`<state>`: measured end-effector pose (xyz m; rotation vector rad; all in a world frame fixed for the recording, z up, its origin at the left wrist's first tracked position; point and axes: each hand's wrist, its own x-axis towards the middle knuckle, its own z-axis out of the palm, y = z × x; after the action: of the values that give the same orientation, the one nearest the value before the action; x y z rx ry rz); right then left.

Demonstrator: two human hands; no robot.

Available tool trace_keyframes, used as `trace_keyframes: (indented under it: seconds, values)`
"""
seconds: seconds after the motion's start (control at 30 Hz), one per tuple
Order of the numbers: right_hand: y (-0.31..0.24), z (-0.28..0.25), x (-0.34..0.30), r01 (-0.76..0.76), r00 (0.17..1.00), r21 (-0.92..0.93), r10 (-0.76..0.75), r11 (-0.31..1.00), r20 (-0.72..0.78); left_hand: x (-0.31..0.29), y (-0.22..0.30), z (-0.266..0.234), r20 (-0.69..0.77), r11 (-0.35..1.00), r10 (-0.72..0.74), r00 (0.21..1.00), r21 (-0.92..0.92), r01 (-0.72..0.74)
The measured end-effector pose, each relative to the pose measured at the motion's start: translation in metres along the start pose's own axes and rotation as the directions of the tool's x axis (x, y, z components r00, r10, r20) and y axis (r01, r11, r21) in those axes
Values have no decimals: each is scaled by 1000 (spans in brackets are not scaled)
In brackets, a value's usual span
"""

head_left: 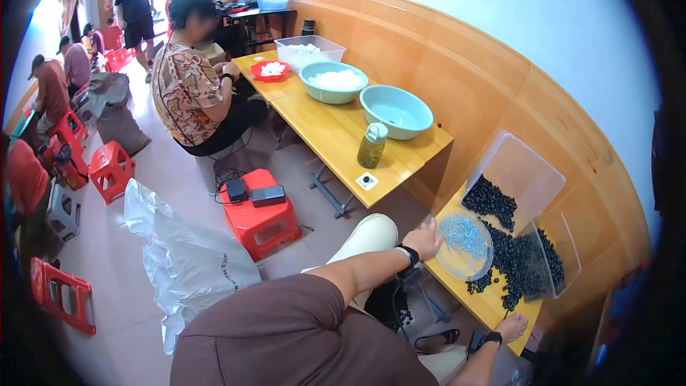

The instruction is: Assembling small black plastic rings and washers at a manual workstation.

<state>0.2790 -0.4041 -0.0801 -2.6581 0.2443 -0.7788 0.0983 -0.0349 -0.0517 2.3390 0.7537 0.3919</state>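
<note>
My left hand [423, 240] is at the left rim of a round clear dish [464, 245] holding many small silvery pieces. Its fingers look curled together, and whatever they hold is too small to make out. Near the front edge of the small yellow table [450, 271], my right hand [511, 327] has its fingers bent in a pinch. A thin dark bit shows by its fingertips, too small to name. Small black ring-like parts [506, 256] are heaped beside the dish. More of them spill from two clear plastic boxes [518, 171] lying tipped on the table.
A longer yellow table [314, 123] carries two pale green basins [397, 111], a bottle [372, 145] and a red dish [271, 70]. A person [193, 78] sits beside it. A red stool [263, 218] with dark devices and a large white bag [186, 257] are at my left.
</note>
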Motion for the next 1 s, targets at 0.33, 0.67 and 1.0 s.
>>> trace_keyframes:
  seconds: [0.33, 0.67, 1.0]
  values:
    - [-19, 3, 6, 65, 998, -75, -65, 995, -8, 14, -7, 0, -115, 999, 20, 993, 32, -16]
    - [39, 20, 31, 98, 991, -88, -89, 991, 103, 6, 5, 3, 18, 998, 2, 1000, -57, -1]
    - [-18, 8, 4, 78, 997, 3, -78, 997, -15, 18, -2, -7, -3, 993, -47, 999, 105, 47]
